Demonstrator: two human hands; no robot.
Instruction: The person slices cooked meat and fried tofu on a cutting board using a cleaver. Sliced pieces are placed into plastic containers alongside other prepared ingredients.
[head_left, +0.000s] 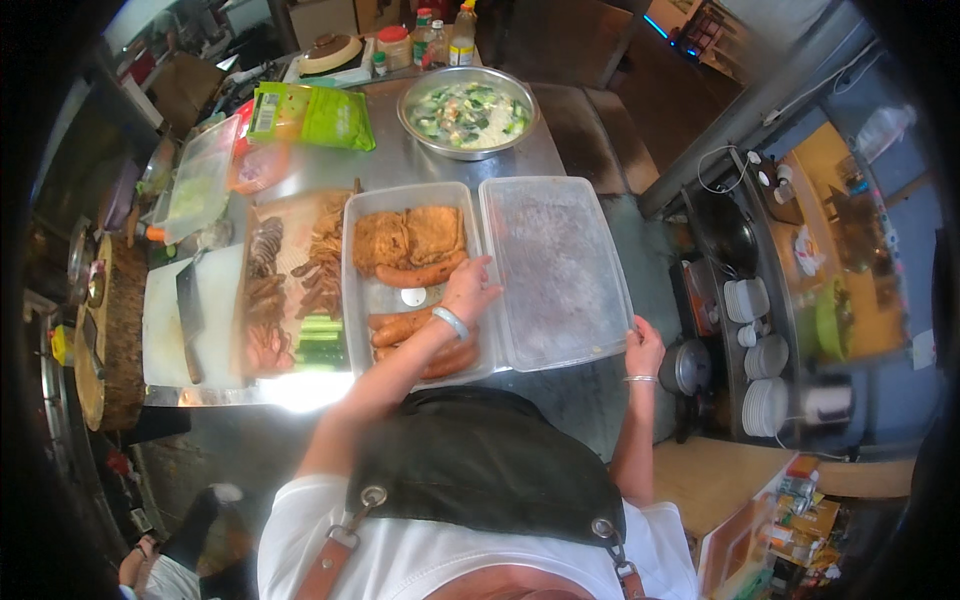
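Observation:
A clear plastic tub (482, 349) holds sausages (405, 330) and browned, flat tofu-like pieces (431, 232). Over its right side is my left hand (472, 289), fingers spread near the upper sausage; whether a fingertip touches anything is unclear. My right hand (643, 346) pinches the lower right corner of a frosted plastic lid (559, 270), which lies flat beside the tub. Left of the tub, a tray (292, 255) carries sliced meats and cucumber sticks (320, 341). A cleaver (189, 315) rests on a white cutting board (157, 322).
A steel bowl of vegetables in liquid (465, 154) stands at the back, near a green bag (311, 116) and bottles (463, 37). A round wooden block (120, 330) is at left. Plates (765, 405) fill a right-hand shelf. Another person (169, 574) is at lower left.

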